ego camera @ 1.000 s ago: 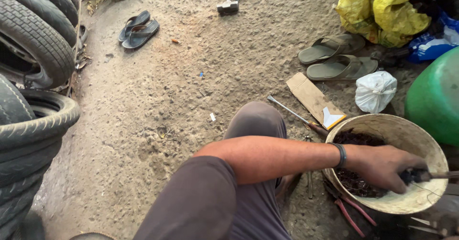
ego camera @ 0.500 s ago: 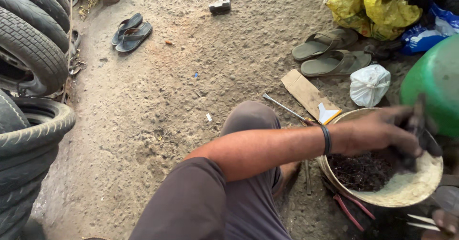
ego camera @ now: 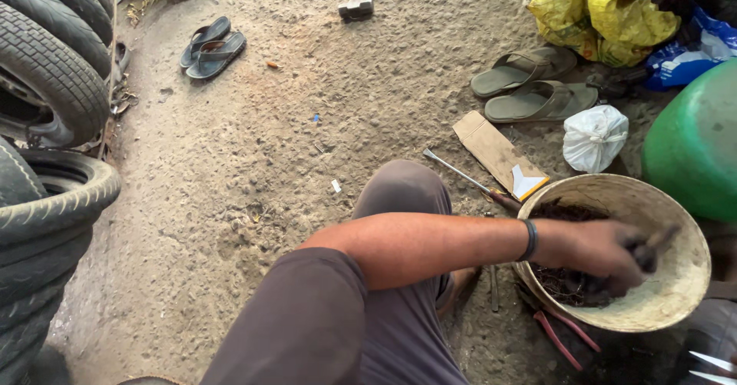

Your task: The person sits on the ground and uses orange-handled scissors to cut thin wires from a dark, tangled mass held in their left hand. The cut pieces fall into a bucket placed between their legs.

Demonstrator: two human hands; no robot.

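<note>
- My left hand [ego camera: 603, 253] reaches into the bowl [ego camera: 675, 293], fingers curled around a dark tool [ego camera: 652, 248]; motion blur keeps me from telling what kind it is.
- The bowl sits on the ground by my right knee, its far rim clear, dark scraps [ego camera: 564, 281] at the bottom partly hidden by my hand.
- I cannot see my right hand at all.
- Red handles [ego camera: 566, 337] stick out from under the bowl; their working end is hidden.
- A screwdriver [ego camera: 461, 174] and a cardboard piece [ego camera: 495, 153] lie just beside the bowl.
- A green drum [ego camera: 695, 151] is cut off at the right edge, tyres [ego camera: 46, 85] at the left.
</note>
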